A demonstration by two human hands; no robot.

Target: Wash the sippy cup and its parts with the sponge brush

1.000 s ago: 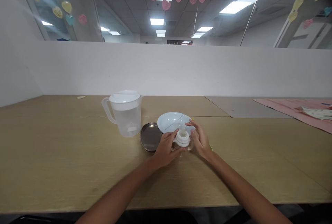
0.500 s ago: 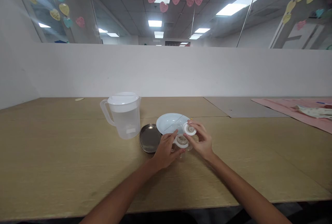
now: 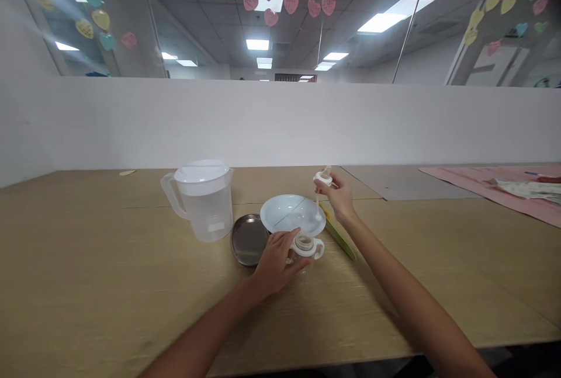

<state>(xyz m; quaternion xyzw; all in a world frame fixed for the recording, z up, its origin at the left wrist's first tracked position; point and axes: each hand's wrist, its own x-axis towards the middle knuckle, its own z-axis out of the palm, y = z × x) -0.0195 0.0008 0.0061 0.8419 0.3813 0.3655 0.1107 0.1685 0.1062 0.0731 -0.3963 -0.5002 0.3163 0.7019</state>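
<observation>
My left hand [image 3: 277, 256] is wrapped round the side of a clear baby bottle [image 3: 304, 245] with white handles, its mouth uncovered and facing up. Up and to the right, my right hand [image 3: 340, 197] pinches the bottle's white nipple top [image 3: 324, 176]. A thin straw [image 3: 318, 205] with a weighted end hangs from that top over the white bowl [image 3: 268, 210]. A thin straight line crosses the bowl; I cannot tell what it is. Left of the bowl lies a dark metal dish [image 3: 249, 240], partly behind my left hand.
A lidded clear plastic pitcher [image 3: 205, 205] with liquid in it stands at the left. A long green object [image 3: 342, 240] with a yellow end lies right of the bowl. Farther right is a pink cloth [image 3: 468, 182] with things on it. A white wall rises behind the table.
My right hand has lifted the nipple top up and away from the bottle's mouth, drawing its straw out. My left hand still holds the bottle. The view has shifted slightly.
</observation>
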